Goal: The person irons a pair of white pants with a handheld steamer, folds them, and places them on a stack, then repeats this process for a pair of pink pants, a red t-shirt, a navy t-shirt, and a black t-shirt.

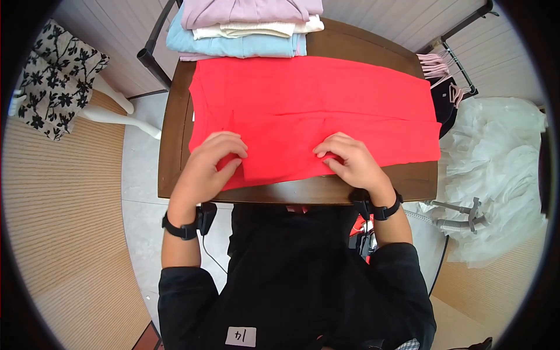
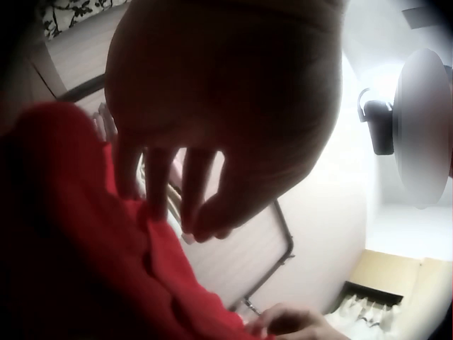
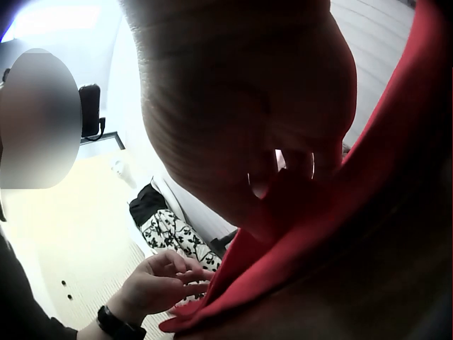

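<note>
A red garment [image 1: 274,93] lies flat in a long folded shape, with a crease along its length. My left hand [image 1: 210,160] bends its fingers loosely over the near left part, thumb and forefinger close together with no cloth showing between them. In the left wrist view the left fingers [image 2: 159,180] hang down right at the red cloth [image 2: 78,227]. Toward the middle of the near edge, my right hand [image 1: 353,163] pinches a fold. The right wrist view shows cloth [image 3: 283,205] bunched up between that thumb and the fingers.
The garment covers most of a dark wooden table [image 1: 373,41]. Folded lilac, white and light-blue clothes [image 1: 245,32] are stacked at its far left. A white ruffled dress [image 1: 496,169] is at the right, beside a steamer stand [image 1: 461,221]. Mannequin legs [image 1: 111,111] stand at the left.
</note>
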Demonstrator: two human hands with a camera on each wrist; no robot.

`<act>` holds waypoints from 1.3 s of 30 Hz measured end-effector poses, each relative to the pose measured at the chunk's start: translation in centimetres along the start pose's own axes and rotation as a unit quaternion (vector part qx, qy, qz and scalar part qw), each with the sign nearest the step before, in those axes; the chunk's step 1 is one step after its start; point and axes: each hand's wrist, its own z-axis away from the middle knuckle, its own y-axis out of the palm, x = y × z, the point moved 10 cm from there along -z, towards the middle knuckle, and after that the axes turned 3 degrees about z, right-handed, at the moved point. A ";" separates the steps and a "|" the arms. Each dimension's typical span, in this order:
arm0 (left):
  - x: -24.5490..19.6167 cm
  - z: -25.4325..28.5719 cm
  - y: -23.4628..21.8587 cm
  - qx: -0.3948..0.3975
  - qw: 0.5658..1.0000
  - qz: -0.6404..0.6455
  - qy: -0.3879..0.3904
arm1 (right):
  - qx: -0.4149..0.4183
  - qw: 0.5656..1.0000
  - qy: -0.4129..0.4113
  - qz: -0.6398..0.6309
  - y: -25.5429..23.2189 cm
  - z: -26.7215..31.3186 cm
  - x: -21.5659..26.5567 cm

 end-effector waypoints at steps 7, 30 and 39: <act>4.6 3.9 -2.8 -0.200 0.951 -0.152 -0.182 | -0.039 0.999 -0.008 0.036 0.3 0.7 0.5; 7.7 -4.8 -1.2 -0.061 0.954 -0.150 -0.253 | -0.017 0.998 -0.010 0.055 1.0 2.9 0.5; 9.7 -3.6 -2.4 -0.129 0.944 -0.152 -0.263 | 0.001 0.999 0.015 0.036 0.7 3.6 -0.2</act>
